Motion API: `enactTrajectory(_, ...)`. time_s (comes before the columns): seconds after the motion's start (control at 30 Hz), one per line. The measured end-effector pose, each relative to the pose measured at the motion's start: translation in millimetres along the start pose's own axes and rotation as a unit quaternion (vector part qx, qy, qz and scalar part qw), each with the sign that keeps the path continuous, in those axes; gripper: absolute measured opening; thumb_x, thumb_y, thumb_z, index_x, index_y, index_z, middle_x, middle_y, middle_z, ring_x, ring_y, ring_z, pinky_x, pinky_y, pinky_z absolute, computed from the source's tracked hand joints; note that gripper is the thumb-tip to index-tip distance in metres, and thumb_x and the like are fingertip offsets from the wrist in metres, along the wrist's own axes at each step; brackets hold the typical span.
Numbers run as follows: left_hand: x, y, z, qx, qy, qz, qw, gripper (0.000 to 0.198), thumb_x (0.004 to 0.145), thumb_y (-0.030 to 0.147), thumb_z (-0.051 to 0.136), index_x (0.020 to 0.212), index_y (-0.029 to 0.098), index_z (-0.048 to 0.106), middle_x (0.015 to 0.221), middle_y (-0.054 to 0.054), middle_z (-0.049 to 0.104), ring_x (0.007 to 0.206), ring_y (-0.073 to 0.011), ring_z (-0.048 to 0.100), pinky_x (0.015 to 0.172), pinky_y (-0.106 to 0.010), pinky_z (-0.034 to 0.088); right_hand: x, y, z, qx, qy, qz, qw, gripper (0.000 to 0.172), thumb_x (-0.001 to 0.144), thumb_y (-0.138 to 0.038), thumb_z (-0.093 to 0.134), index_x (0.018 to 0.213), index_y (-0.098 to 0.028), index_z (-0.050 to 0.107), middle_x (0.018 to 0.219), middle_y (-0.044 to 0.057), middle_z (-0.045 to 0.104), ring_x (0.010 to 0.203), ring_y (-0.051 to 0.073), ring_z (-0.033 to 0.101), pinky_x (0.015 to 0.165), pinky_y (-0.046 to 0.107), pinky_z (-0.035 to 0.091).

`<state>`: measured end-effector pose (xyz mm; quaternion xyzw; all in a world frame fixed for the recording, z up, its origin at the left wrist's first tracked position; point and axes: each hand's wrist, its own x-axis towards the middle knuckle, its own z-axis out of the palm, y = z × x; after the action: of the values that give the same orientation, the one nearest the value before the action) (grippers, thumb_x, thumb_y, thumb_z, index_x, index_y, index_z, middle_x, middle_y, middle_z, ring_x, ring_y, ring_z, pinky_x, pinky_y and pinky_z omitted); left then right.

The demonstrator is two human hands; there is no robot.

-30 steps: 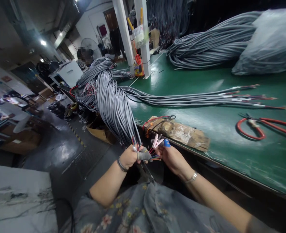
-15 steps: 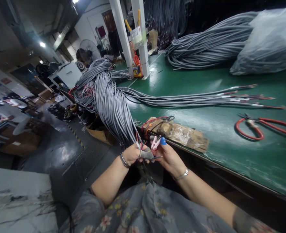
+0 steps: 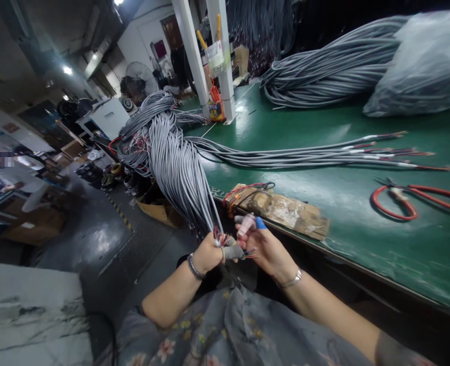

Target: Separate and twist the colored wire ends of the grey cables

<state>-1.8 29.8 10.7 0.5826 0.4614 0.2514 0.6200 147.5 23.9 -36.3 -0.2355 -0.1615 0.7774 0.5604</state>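
At lower centre of the frame, the left hand [image 3: 205, 252] is closed around the end of the grey cable bundle [image 3: 179, 168], which hangs off the counter [image 3: 324, 203] edge. The right hand [image 3: 266, 249] meets the coloured wire ends [image 3: 225, 239], its capped fingers [image 3: 247, 223] half-curled; I cannot tell whether they grip anything. Sorting the wires seems in hand, and singling one out calls for a fine pinch.

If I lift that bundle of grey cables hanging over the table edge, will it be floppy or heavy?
Probably floppy: the cable bundle drapes over the table edge and bends down to the left hand. Likely heavy, with dozens of long strands together. Its smooth jackets might slide apart.
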Motion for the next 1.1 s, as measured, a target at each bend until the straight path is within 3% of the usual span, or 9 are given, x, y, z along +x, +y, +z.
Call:
enactTrajectory(0.13, -6.8, -3.6, 10.6, -0.022, 0.055, 0.027, 0.998, 0.049, 0.059, 0.059, 0.076, 0.054, 0.012, 0.061, 0.048, -0.001, 0.055, 0.04, -0.0054, 0.038, 0.041, -0.021, 0.027, -0.3, 2.4, 2.5, -0.009, 0.029, -0.04, 0.999, 0.041, 0.062, -0.055, 0.082, 0.085, -0.021, 0.076, 0.07, 0.0, 0.069, 0.06, 0.012, 0.058, 0.055, 0.023, 0.05)
enactTrajectory(0.33, -2.7, -8.3, 13.5, -0.028, 0.077, 0.041, 0.996, 0.05, 0.061, 0.06, 0.076, 0.055, 0.013, 0.062, 0.049, -0.001, 0.057, 0.039, -0.0055, 0.037, 0.04, -0.021, 0.027, -0.4, 5.1, 2.9, -0.031, 0.024, -0.052, 0.998, 0.044, 0.063, -0.059, 0.08, 0.082, -0.019, 0.074, 0.063, 0.0, 0.064, 0.052, 0.013, 0.054, 0.046, 0.027, 0.046)
enactTrajectory(0.6, 3.4, -25.4, 10.5, -0.004, 0.076, 0.065, 0.995, 0.047, 0.068, 0.057, 0.073, 0.056, 0.012, 0.064, 0.045, 0.001, 0.051, 0.039, -0.0055, 0.037, 0.042, -0.021, 0.028, 3.0, 8.6, 0.0, -0.009, 0.027, -0.038, 0.999, 0.041, 0.062, -0.056, 0.082, 0.078, -0.019, 0.071, 0.064, -0.001, 0.062, 0.056, 0.015, 0.055, 0.049, 0.028, 0.047)
enactTrajectory(0.9, 1.2, -15.7, 12.7, -0.012, 0.096, 0.045, 0.994, 0.048, 0.063, 0.059, 0.074, 0.055, 0.013, 0.063, 0.047, 0.0, 0.054, 0.037, -0.0049, 0.036, 0.04, -0.021, 0.025, 1.4, 8.6, 2.4, -0.017, 0.018, -0.049, 0.998, 0.039, 0.065, -0.057, 0.079, 0.071, -0.02, 0.068, 0.062, -0.001, 0.06, 0.054, 0.015, 0.054, 0.046, 0.029, 0.046)
enactTrajectory(1.1, 2.3, -18.1, 13.0, -0.008, 0.086, 0.047, 0.995, 0.049, 0.063, 0.06, 0.074, 0.053, 0.013, 0.062, 0.043, 0.001, 0.05, 0.037, -0.0051, 0.035, 0.04, -0.021, 0.026, 2.6, 10.1, 0.8, -0.004, 0.027, -0.05, 0.998, 0.04, 0.066, -0.054, 0.08, 0.086, -0.021, 0.073, 0.065, -0.001, 0.064, 0.058, 0.015, 0.056, 0.054, 0.029, 0.05)
